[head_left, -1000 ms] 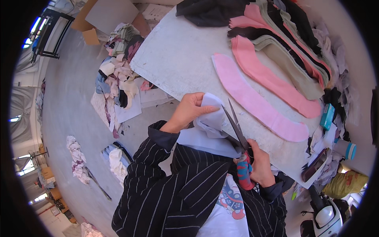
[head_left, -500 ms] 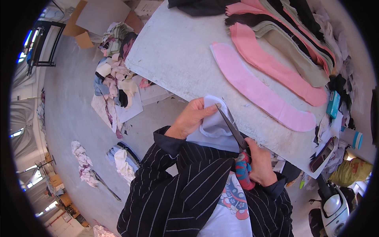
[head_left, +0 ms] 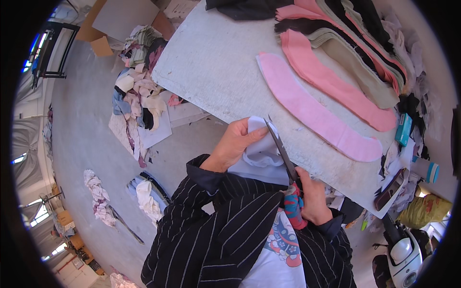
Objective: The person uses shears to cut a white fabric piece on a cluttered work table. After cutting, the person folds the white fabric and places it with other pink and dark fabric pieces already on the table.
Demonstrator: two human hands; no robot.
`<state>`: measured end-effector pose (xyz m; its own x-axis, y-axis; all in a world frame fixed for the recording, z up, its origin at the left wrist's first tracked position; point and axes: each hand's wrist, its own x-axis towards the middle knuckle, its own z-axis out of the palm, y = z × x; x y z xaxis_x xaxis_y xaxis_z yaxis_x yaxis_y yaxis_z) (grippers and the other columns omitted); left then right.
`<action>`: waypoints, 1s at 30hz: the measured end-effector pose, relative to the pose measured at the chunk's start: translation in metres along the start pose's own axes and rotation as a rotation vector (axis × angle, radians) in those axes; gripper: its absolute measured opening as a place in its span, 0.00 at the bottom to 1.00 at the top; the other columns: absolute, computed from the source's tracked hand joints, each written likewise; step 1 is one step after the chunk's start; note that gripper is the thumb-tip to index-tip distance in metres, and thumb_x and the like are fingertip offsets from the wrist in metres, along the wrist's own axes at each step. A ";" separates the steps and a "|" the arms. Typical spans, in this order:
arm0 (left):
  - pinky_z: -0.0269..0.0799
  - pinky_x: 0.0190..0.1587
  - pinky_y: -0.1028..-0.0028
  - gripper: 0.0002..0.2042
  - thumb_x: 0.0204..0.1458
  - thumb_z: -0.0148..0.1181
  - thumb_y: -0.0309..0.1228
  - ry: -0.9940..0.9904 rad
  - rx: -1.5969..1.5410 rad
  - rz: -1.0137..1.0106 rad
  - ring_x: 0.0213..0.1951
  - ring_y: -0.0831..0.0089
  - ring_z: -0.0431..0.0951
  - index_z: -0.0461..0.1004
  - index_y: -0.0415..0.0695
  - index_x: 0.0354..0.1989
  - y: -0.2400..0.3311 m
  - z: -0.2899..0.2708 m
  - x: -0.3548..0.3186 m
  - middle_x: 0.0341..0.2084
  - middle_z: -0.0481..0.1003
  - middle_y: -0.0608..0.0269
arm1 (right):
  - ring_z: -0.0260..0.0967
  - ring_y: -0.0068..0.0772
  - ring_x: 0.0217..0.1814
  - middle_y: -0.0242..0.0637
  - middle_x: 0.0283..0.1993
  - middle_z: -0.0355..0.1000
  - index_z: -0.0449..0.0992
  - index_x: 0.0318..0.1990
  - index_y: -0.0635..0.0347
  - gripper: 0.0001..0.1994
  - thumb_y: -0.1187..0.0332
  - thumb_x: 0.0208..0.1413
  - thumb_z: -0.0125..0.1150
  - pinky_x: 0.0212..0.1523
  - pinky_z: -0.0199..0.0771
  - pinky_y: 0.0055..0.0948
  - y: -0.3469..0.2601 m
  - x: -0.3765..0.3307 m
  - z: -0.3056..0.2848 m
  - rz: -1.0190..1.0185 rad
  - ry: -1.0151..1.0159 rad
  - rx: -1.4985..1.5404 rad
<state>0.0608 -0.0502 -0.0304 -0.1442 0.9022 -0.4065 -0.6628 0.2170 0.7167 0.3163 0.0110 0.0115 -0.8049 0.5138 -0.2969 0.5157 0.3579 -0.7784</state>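
A white piece of fabric (head_left: 259, 158) is pinched between the thumb and fingers of my left hand (head_left: 234, 145), its lower part hanging over my lap. My right hand (head_left: 314, 198) grips a pair of dark scissors (head_left: 284, 154) whose handle is wrapped in red and blue cloth (head_left: 293, 207). The blades point away from me along the fabric's right edge, their tips beside my left thumb and only slightly apart. Whether they bite into the fabric I cannot tell. Beyond the hands, a curved light pink fabric piece (head_left: 312, 110) lies on the pale table (head_left: 206, 67).
A salmon-pink stack of curved pieces (head_left: 336, 84) and layered black, green and pink strips (head_left: 367, 48) fill the table's far right. A phone (head_left: 390, 189) and a teal box (head_left: 403, 129) sit near its right end. Fabric scraps (head_left: 139, 93) pile up left of the table; a white machine (head_left: 406, 254) stands at lower right.
The scissor blades have come closer together and their tips have moved slightly up along the fabric's edge. My left hand keeps its pinch in nearly the same spot.
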 end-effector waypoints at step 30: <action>0.73 0.40 0.81 0.09 0.58 0.60 0.26 -0.054 0.348 0.073 0.37 0.83 0.76 0.75 0.35 0.44 0.030 0.023 -0.007 0.35 0.78 0.65 | 0.71 0.48 0.28 0.45 0.28 0.71 0.64 0.55 0.62 0.34 0.63 0.40 0.73 0.33 0.70 0.35 0.004 0.003 -0.006 -0.057 0.061 0.078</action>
<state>0.0588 -0.0419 0.0064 -0.1368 0.9363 -0.3234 -0.3609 0.2570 0.8965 0.3180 0.0184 0.0106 -0.8117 0.5415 -0.2189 0.4433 0.3272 -0.8345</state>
